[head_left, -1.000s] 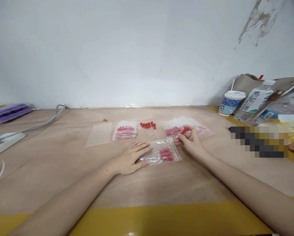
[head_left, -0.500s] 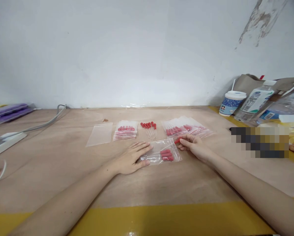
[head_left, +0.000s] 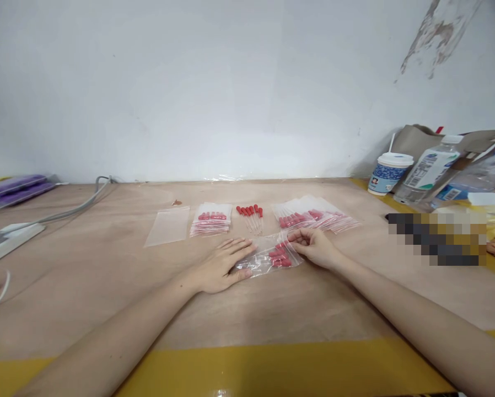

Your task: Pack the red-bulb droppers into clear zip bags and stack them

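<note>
A clear zip bag (head_left: 256, 268) lies flat on the table with several red-bulbed droppers (head_left: 278, 258) inside, their bulbs toward its right end. My left hand (head_left: 222, 266) rests flat on the bag's left part, fingers stretched out. At the bag's right-hand mouth, my right hand (head_left: 313, 247) is closed in a pinch. Its fingertips reach in at the opening, against the bulb end of a dropper; the exact contact is partly hidden. Just behind the bag lie loose red-bulbed droppers (head_left: 251, 218) in a small row.
Behind my left hand are a stack of filled bags (head_left: 211, 220) and an empty clear bag (head_left: 167, 226). More filled bags (head_left: 313, 215) fan out behind my right hand. A paper cup (head_left: 390, 173) and a plastic bottle (head_left: 431, 171) stand far right; a cable (head_left: 80, 208) runs at left.
My right hand has moved left, carrying a dropper into the bag's mouth; its red bulb now shows beside the others. The bag's right end is creased. My left hand has stayed put.
</note>
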### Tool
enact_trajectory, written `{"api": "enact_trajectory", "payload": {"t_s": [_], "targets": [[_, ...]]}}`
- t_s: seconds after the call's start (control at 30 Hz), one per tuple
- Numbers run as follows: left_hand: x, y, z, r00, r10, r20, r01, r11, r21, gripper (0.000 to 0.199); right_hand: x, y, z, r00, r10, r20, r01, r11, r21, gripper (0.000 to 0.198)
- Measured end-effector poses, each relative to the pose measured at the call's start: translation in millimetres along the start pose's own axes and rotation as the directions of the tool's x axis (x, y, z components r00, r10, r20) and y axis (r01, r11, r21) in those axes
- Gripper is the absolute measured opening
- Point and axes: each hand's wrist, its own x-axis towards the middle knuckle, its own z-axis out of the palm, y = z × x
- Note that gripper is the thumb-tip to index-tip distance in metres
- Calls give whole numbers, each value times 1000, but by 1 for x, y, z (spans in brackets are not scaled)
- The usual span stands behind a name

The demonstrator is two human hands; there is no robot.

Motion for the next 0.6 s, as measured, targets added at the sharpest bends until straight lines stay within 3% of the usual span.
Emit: {"api": "enact_trajectory", "payload": {"t_s": [0.23, 0.4, 0.6], "targets": [[0, -1, 1, 1000, 8, -21, -8, 1000, -18, 56, 3, -2, -6, 998, 51, 31, -50, 998, -44, 24], [0, -2, 3, 999, 13, -29, -13, 1000, -16, 57, 0, -9, 5, 993, -44, 109, 36, 996, 76, 25], [1, -1, 3, 999, 23, -32, -23, 999, -25, 57, -4, -15, 3, 979, 196, 56, -203, 968, 149, 37]]}}
